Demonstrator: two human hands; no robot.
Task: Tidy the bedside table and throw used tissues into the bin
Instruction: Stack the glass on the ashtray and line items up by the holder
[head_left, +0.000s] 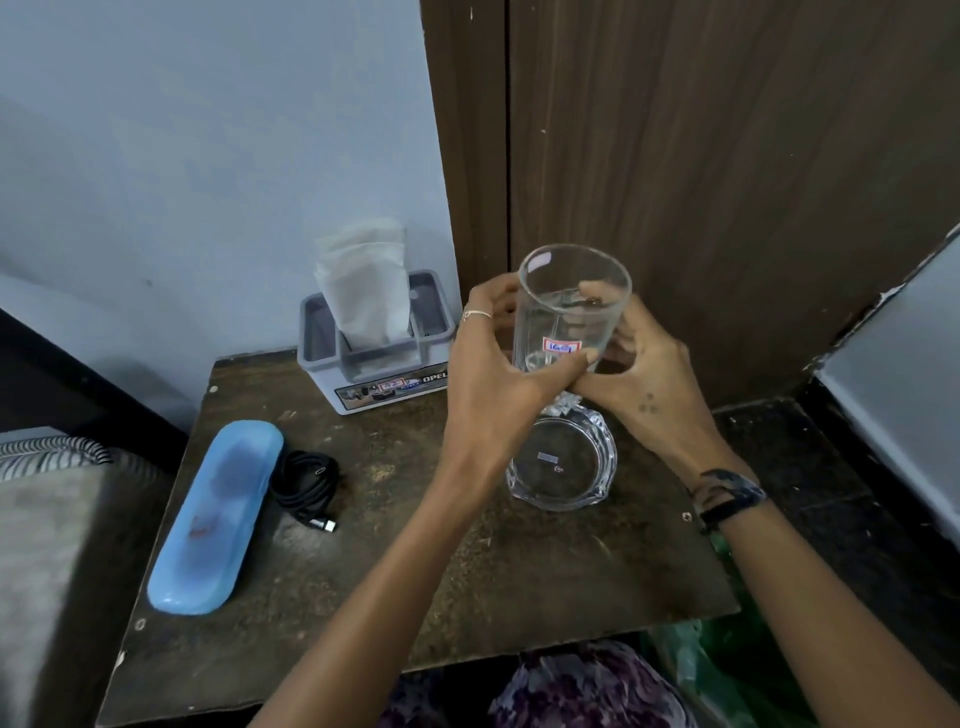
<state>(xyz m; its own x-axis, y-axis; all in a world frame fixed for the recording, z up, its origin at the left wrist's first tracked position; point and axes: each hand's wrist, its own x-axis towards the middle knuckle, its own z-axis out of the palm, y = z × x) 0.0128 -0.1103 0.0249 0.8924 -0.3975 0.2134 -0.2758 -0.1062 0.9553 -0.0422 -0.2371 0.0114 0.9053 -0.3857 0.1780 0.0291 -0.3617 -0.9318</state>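
While both hands grip it, the drinking glass (569, 312) hangs above the counter (415, 571), over a glass ashtray (561, 467). Left hand (498, 374) wraps the lower wall, thumb across the front near the sticker; right hand (634, 364) curls round the far side w/ fingers at the rim. Glass looks empty, so prob light, but rigid, smooth, slippery and breakable; best held mid-body w/ a full wrap, not by the rim. Tissue box (374, 353) at the back, blue case (218, 514) and coiled cable (306, 488) on the left. No loose tissues or bin visible.
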